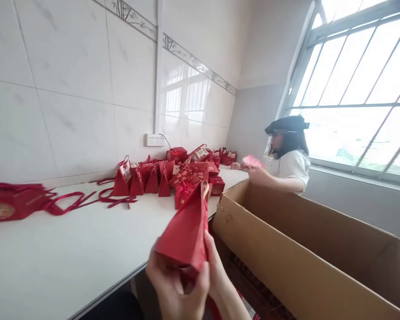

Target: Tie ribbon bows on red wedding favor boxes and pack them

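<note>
A red paper gift box [183,231] with a triangular, tapering side is held up in front of me, just past the table's front edge. My left hand [176,284] grips its lower end, thumb and fingers closed around the bottom. Along the right side, my right hand [215,266] presses against the box, its fingers partly hidden behind it. Whether the bottom flaps are folded in cannot be made out. Beyond it on the white table [73,253] stands a row of similar red gift boxes [152,180], with patterned red boxes [191,173] piled beside them.
A large open cardboard carton [273,240] fills the right side, close to my right arm. Red ribbons [70,202] and another red box [15,202] lie at the left. Across the carton, a co-worker [288,164] holds a pinkish-red item [252,161]. A wall socket [155,140] sits above the boxes.
</note>
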A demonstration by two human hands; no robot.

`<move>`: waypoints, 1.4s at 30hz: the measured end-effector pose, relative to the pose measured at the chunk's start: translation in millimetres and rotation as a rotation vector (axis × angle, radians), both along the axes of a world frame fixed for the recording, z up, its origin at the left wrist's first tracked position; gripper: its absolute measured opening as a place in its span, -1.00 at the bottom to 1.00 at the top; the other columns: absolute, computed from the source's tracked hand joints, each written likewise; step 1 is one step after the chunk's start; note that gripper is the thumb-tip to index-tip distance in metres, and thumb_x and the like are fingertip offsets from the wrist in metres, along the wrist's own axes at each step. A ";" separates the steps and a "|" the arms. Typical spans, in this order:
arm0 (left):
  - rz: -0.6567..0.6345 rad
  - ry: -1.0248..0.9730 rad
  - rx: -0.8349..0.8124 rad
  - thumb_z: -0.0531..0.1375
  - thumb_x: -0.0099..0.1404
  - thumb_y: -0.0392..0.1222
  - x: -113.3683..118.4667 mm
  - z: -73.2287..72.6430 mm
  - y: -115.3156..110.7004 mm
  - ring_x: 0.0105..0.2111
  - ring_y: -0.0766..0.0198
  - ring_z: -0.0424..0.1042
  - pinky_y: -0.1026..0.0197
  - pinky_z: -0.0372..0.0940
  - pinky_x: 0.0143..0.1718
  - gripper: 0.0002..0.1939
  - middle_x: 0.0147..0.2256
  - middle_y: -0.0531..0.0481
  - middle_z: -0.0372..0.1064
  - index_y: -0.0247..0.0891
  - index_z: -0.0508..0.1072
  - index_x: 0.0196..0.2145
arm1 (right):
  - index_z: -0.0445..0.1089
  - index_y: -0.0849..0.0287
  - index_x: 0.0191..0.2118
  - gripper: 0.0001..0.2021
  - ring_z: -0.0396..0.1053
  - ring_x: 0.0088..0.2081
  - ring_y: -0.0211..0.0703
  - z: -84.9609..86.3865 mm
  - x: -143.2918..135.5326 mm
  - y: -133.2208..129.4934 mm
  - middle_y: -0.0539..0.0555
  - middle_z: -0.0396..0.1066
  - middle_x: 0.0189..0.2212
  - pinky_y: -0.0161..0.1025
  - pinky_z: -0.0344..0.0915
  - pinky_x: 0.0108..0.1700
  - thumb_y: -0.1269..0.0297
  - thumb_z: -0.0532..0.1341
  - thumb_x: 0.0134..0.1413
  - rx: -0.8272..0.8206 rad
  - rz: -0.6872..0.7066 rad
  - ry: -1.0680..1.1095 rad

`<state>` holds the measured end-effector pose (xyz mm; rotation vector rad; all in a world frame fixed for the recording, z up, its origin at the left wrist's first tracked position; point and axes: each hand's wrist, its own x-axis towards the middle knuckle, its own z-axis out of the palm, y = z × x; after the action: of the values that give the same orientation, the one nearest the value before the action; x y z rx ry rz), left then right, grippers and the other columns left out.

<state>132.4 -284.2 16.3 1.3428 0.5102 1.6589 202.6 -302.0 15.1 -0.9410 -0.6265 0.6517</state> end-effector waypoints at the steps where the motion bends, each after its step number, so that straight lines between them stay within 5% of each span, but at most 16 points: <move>1: -0.079 -0.007 -0.185 0.29 0.09 -0.09 -2.1 3.3 3.7 -0.09 0.08 0.41 0.15 0.41 -0.21 -0.24 0.09 -0.21 0.22 -0.16 0.06 0.18 | 0.48 0.30 -0.16 -0.43 0.49 -0.20 0.02 2.1 2.9 -3.8 0.20 0.53 -0.31 -0.07 0.42 -0.13 -0.17 0.13 0.05 -0.017 0.003 0.025; 5: -0.542 -0.104 -0.800 0.10 0.18 0.18 -8.3 12.8 16.7 -0.15 0.00 0.47 0.05 0.44 -0.22 -0.38 -0.11 -0.14 0.44 -0.22 0.23 0.10 | 0.40 0.18 -0.06 -0.52 0.43 -0.11 -0.02 8.0 6.4 -24.9 0.14 0.48 -0.13 -0.16 0.37 -0.07 -0.07 0.25 -0.01 -0.105 -0.114 -0.198; 8: -0.733 -0.237 -1.066 0.08 0.18 0.16 -4.4 17.5 19.5 -0.20 -0.01 0.50 0.03 0.43 -0.19 -0.44 -0.24 -0.13 0.50 -0.29 0.38 -0.02 | 0.31 0.15 0.00 -0.54 0.44 -0.20 -0.04 18.8 -1.5 -33.7 0.12 0.48 -0.18 -0.20 0.40 -0.19 0.08 0.29 -0.02 -0.314 -0.308 -0.568; 12: -0.927 -0.254 -1.167 0.08 0.21 0.08 5.3 20.1 14.5 -0.23 0.02 0.51 0.06 0.42 -0.19 -0.57 -0.34 -0.16 0.51 -0.34 0.51 -0.22 | 0.28 0.17 -0.03 -0.55 0.45 -0.31 -0.04 36.6 -15.1 -32.6 0.14 0.43 -0.21 -0.16 0.42 -0.31 0.10 0.26 -0.03 -0.560 -0.616 -0.942; 18: -1.106 -0.350 -1.161 0.12 0.20 -0.05 11.7 21.0 8.7 -0.36 0.12 0.50 0.10 0.41 -0.22 -0.70 -0.44 -0.08 0.48 -0.35 0.51 -0.37 | 0.26 0.15 -0.03 -0.71 0.43 -0.38 -0.15 46.3 -16.9 -32.0 0.12 0.38 -0.20 -0.25 0.39 -0.45 0.21 0.12 0.13 -0.551 -0.753 -1.215; 25: -1.266 -0.344 -1.210 0.11 0.22 -0.01 18.6 24.1 5.8 -0.49 0.25 0.43 0.26 0.36 -0.41 -0.65 -0.51 -0.07 0.42 -0.39 0.48 -0.40 | 0.29 0.17 -0.05 -0.75 0.33 -0.53 -0.33 49.3 -7.4 -51.2 0.09 0.35 -0.25 -0.34 0.37 -0.50 0.26 0.11 0.16 -0.453 -0.730 -1.196; 35: -1.120 -0.211 -1.495 0.02 0.34 -0.02 54.6 37.1 -21.2 -0.48 0.24 0.47 0.29 0.36 -0.49 -0.62 -0.46 -0.11 0.47 -0.38 0.47 -0.33 | 0.34 0.13 -0.17 -0.78 0.34 -0.59 -0.27 51.6 41.3 -90.0 -0.03 0.33 -0.57 -0.40 0.29 -0.65 0.12 0.13 0.17 -0.523 -0.545 -0.645; 39: -1.186 -0.166 -1.531 0.05 0.33 -0.02 65.9 38.9 -27.5 -0.35 0.17 0.50 0.23 0.41 -0.37 -0.65 -0.33 -0.18 0.49 -0.39 0.46 -0.23 | 0.34 0.14 -0.17 -0.72 0.35 -0.62 -0.24 52.8 60.0 -101.6 -0.04 0.33 -0.61 -0.39 0.28 -0.66 0.04 0.15 0.14 -0.563 -0.514 -0.444; 42: -1.238 -0.121 -1.446 0.10 0.30 0.01 74.8 46.5 -26.4 -0.14 0.07 0.47 0.15 0.41 -0.22 -0.62 -0.13 -0.21 0.44 -0.30 0.40 -0.05 | 0.35 0.14 -0.18 -0.73 0.41 -0.53 -0.24 55.9 79.7 -106.9 0.05 0.45 -0.44 -0.40 0.36 -0.58 0.05 0.17 0.14 -0.500 -0.547 -0.343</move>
<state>207.2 -310.6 62.8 0.2180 0.4525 0.0973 282.3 -408.9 71.0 -1.6401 -0.4759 0.1469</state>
